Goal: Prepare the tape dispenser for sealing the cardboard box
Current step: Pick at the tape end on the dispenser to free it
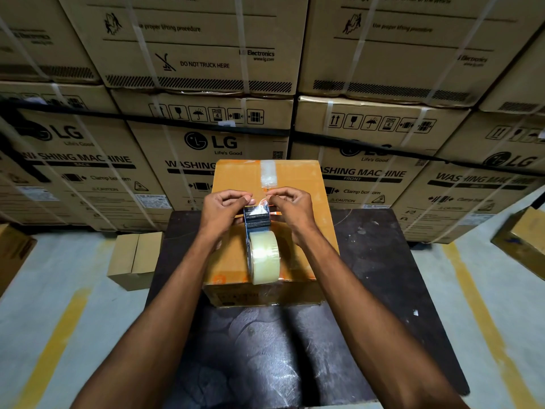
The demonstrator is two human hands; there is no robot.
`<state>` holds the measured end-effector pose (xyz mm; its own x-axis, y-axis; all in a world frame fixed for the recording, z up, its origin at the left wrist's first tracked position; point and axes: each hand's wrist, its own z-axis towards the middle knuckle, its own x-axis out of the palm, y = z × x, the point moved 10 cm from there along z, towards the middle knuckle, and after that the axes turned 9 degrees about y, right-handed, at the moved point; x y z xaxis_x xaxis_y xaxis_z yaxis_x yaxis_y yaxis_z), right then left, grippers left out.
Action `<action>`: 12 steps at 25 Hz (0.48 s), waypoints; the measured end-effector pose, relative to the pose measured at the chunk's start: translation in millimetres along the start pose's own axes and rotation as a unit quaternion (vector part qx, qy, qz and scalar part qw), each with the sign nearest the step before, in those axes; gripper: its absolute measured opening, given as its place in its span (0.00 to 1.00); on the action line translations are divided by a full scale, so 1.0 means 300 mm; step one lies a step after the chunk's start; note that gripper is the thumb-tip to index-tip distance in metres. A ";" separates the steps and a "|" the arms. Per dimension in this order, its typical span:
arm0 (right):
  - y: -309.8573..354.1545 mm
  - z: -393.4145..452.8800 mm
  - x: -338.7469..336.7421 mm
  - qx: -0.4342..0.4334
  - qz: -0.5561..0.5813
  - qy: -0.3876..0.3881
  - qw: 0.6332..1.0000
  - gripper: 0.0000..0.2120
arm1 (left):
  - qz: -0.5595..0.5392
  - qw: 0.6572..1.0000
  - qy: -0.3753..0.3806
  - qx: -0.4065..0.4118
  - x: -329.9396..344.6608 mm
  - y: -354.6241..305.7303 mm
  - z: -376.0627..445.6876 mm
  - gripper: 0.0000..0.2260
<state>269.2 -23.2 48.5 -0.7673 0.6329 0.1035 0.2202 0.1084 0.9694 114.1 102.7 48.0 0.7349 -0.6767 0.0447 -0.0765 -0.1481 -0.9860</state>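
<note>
A tape dispenser (257,222) with a black head and a clear tape roll (264,257) rests on top of a closed cardboard box (298,178) standing on a dark table. My left hand (221,208) grips the left side of the dispenser head. My right hand (289,205) is at its right side, its fingers pinching the crinkled loose tape end (262,207) above the head. A strip of clear tape (269,173) lies along the far part of the box's top seam.
The dark table (383,261) stands on a grey floor with yellow lines (56,343). Large stacked washing machine cartons (182,84) form a wall right behind it. A small box (134,259) sits on the floor at the left, another (522,240) at the right.
</note>
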 end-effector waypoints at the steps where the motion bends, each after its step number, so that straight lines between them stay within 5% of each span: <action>1: 0.001 -0.001 0.000 -0.001 0.000 0.002 1.000 0.06 | 0.000 1.000 -0.001 0.003 0.001 -0.001 0.001 0.08; 12: 0.003 0.001 0.003 -0.009 -0.009 0.005 1.000 0.07 | 0.010 0.999 0.009 0.029 0.011 -0.012 0.004 0.05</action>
<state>269.0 -22.4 49.5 -0.7774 0.6229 0.0872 0.1951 0.1069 0.9749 117.6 101.8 51.6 0.7212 -0.6922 0.0279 -0.0504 -0.0927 -0.9944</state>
